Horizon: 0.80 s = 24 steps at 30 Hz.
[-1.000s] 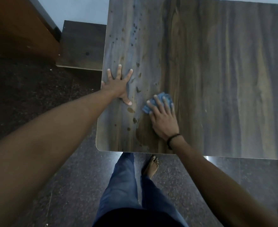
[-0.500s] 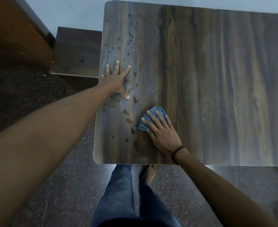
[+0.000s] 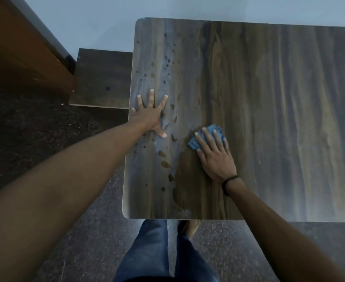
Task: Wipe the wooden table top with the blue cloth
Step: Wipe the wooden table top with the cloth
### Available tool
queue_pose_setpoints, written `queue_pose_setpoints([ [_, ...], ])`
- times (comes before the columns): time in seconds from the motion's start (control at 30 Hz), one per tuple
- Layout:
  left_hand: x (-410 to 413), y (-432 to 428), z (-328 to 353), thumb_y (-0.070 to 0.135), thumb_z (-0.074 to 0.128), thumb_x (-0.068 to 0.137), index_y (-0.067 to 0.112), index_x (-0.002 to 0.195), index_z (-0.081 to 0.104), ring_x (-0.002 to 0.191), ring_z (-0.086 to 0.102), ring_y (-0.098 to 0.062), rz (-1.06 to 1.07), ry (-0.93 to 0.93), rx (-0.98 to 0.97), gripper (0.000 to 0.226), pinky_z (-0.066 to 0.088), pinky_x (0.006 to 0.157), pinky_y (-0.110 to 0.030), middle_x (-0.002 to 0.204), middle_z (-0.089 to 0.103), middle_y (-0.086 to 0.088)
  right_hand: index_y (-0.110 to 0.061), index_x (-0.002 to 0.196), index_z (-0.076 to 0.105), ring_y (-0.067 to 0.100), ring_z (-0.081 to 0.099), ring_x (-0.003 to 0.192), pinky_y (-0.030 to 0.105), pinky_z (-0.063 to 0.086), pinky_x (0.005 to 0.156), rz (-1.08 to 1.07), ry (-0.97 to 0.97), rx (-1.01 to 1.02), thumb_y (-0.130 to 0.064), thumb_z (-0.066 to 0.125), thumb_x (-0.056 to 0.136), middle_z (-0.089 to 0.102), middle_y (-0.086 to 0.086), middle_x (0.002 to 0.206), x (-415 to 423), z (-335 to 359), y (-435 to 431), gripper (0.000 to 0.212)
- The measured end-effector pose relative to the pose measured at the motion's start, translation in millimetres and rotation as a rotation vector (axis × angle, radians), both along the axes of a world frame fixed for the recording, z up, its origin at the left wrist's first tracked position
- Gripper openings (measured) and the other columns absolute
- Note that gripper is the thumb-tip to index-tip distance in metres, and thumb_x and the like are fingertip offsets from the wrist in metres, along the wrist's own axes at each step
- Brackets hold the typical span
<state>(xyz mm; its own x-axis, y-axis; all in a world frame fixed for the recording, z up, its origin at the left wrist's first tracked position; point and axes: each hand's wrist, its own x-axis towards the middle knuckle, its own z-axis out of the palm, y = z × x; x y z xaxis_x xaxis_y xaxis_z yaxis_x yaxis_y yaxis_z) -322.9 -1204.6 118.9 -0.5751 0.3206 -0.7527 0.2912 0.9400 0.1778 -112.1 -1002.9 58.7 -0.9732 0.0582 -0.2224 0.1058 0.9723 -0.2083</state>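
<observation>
Head view: the blue cloth (image 3: 192, 143), bunched and probably soft, light and limp, lies toward the worktop's (image 3: 279, 119) front-left corner under the right hand (image 3: 214, 157), whose straight fingers press it flat; control it by palm pressure, not by pinching; the left hand (image 3: 150, 115) rests splayed at the left edge.
</observation>
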Motion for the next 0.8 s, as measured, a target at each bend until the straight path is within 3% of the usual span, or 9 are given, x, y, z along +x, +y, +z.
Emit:
queue_pose_setpoints([
  [0.1,-2,4,-3,0.048,0.09,0.062,0.043,0.147,-0.032,0.136,-0.038,-0.05,0.013,-0.009,-0.031,0.149,0.0,0.113,-0.072,0.147,-0.052,-0.005,-0.036,0.16,0.009,0.024,-0.003,0.155,0.051,0.003,0.125,-0.176,-0.005,-0.052,-0.045,0.022,0.108,0.004,-0.006,0.169,-45,3,-21,0.055],
  [0.3,-4,3,-7,0.051,0.09,0.059,0.044,0.146,-0.033,0.136,-0.038,-0.049,0.01,0.004,-0.042,0.151,0.001,0.113,-0.072,0.147,-0.053,-0.004,-0.04,0.159,0.007,0.021,0.001,0.155,0.052,0.012,0.125,0.045,-0.011,-0.029,-0.048,0.018,0.106,0.009,-0.008,0.168,-1,3,-18,0.055],
  [0.37,-6,4,-8,0.05,0.09,0.059,0.043,0.146,-0.034,0.136,-0.038,-0.05,-0.001,0.008,-0.042,0.151,0.002,0.112,-0.073,0.146,-0.053,-0.004,-0.039,0.159,0.01,0.022,0.004,0.155,0.053,0.014,0.124,-0.059,-0.001,-0.021,-0.048,0.02,0.106,0.01,-0.007,0.168,-20,1,-4,0.055],
  [0.5,-9,11,-7,0.047,0.091,0.06,0.041,0.142,-0.04,0.132,-0.04,-0.052,0.015,-0.026,-0.085,0.154,0.004,0.111,-0.075,0.14,-0.058,-0.006,-0.038,0.16,0.008,0.024,-0.005,0.155,0.053,0.003,0.125,-0.289,-0.007,-0.079,-0.046,0.023,0.107,0.003,-0.007,0.169,-82,0,-23,0.056],
  [0.67,-7,10,-4,0.048,0.091,0.06,0.039,0.144,-0.038,0.134,-0.039,-0.053,0.003,-0.016,-0.079,0.154,0.004,0.111,-0.074,0.142,-0.057,-0.007,-0.04,0.159,0.003,0.021,-0.003,0.155,0.052,0.009,0.125,-0.075,-0.006,-0.049,-0.05,0.014,0.107,0.004,-0.008,0.168,-30,2,-30,0.055],
  [0.8,-9,15,-2,0.047,0.09,0.061,0.038,0.143,-0.039,0.134,-0.038,-0.053,-0.006,-0.027,-0.091,0.153,0.004,0.111,-0.075,0.142,-0.057,-0.008,-0.037,0.16,0.008,0.022,-0.003,0.155,0.051,0.005,0.125,-0.214,-0.004,-0.059,-0.048,0.019,0.106,0.005,-0.006,0.169,-68,2,-7,0.056],
])
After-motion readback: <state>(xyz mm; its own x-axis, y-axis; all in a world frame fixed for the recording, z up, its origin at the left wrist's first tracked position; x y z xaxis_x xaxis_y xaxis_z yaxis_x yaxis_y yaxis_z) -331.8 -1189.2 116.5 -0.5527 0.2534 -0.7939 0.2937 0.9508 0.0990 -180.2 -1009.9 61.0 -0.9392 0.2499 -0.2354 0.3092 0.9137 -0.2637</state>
